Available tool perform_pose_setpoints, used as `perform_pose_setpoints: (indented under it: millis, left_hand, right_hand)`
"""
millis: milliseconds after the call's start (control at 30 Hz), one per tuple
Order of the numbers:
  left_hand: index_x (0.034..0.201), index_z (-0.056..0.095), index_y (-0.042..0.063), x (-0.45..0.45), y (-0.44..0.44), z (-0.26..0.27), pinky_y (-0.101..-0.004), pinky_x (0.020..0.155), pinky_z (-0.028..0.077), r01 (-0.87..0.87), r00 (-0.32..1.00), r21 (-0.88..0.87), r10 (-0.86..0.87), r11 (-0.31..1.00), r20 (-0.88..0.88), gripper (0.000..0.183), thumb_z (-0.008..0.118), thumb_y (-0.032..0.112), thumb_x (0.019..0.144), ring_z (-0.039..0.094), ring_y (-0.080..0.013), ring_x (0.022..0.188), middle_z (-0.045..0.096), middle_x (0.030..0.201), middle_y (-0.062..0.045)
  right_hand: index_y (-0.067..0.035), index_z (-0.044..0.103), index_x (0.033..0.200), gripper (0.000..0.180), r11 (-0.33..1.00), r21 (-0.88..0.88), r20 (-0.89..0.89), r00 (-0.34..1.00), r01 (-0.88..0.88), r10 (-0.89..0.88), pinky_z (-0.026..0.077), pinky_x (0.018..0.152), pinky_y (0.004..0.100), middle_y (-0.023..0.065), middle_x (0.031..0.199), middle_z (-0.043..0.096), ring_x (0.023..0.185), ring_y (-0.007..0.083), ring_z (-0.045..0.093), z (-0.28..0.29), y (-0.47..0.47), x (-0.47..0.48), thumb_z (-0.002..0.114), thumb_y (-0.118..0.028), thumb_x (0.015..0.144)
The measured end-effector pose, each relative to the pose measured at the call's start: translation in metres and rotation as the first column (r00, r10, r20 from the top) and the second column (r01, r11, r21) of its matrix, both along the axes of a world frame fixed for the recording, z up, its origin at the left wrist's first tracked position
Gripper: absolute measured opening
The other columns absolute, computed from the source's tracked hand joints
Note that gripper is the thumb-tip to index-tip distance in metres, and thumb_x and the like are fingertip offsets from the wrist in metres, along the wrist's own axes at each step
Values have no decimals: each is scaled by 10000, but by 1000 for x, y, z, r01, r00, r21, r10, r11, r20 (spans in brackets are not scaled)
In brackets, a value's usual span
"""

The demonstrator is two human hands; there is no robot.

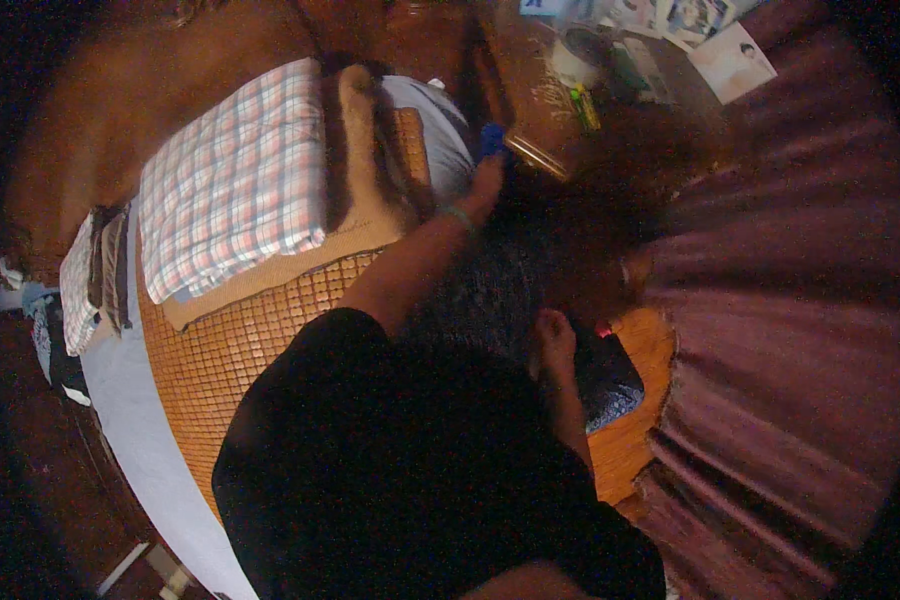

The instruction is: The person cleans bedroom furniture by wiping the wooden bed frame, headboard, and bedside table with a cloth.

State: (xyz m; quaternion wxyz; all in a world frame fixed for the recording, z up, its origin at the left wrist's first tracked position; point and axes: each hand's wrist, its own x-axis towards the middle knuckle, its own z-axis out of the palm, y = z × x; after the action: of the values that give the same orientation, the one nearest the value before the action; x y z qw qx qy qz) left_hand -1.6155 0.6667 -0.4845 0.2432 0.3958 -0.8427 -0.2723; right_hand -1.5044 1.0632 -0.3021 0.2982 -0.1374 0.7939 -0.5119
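Observation:
My left hand (484, 187), at the end of an outstretched arm with a thin light band at the wrist, is closed on a small blue object (493, 139); blur hides what it is. My right hand (555, 337) is held low beside the dark cloth over my legs (495, 292), its fingers curled; whether something is in them cannot be told. A small pink thing (604, 328) shows just right of that hand, above a dark patterned cloth item (616, 405) whose kind is unclear.
Left lies a bed with a tile-like mat (270, 337), a folded plaid quilt (232, 180) and a tan pillow or pad (367, 217). Pictures (733, 64) and a green-yellow item (585, 109) lie on a dark tabletop. A mauve curtain (780, 300) hangs right.

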Motion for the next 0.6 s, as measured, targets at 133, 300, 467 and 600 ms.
perform_pose_setpoints:
  millis: [133,300,467,600]
  left_hand:
    - [1062,574,42,23,45,90,-459,787,466,123,937,609,110,783,-331,388,368,335,912,591,-348,893,603,994,-186]
    - [1228,478,45,60,103,215,-460,965,379,590,656,806,559,40,-508,513,352,414,895,519,-325,1081,526,1208,-139]
    - [1309,406,61,30,120,157,-441,1053,270,862,354,506,742,-23,-569,645,370,514,851,429,-340,1182,467,1296,-111]
    - [1300,416,63,10,135,139,-432,1053,268,797,376,603,802,-24,-465,654,381,526,839,436,-337,1164,468,1298,-94]
  right_hand:
    - [-23,573,1050,227,986,-76,263,957,149,-125,452,777,271,52,909,599,828,161,562,18,21,12,564,-121,845]
    - [-14,581,1033,214,979,-156,14,991,134,-133,435,831,270,65,949,614,867,152,566,23,49,22,572,-91,833]
    - [-11,584,1039,218,977,-139,-44,985,162,-170,439,820,272,70,961,611,865,158,567,22,74,31,575,-92,837]
    - [-6,585,1035,207,926,-253,124,958,281,-257,451,788,264,73,968,607,857,153,568,8,96,33,571,-91,846]
